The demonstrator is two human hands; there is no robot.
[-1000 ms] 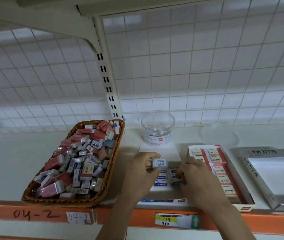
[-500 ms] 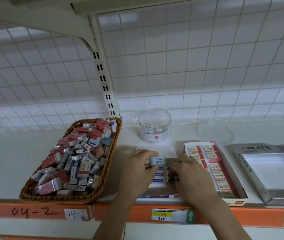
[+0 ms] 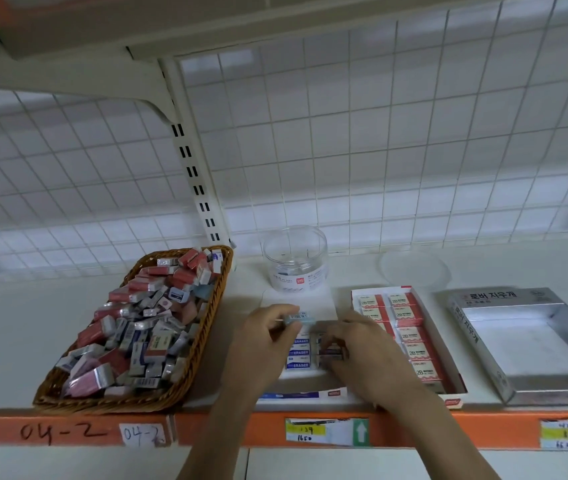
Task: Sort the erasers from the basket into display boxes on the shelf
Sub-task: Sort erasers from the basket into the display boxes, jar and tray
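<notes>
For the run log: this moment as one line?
left hand: holds barcoded eraser | right hand: pinches second eraser in white display box | wicker basket: heaped with erasers

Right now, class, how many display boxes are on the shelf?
3: a white box beside the basket, a red box of 2B erasers right of it, and an empty silver box at the far right. None seems hidden.

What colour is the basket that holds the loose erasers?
The basket is brown woven wicker, clearest in the head view.
</notes>
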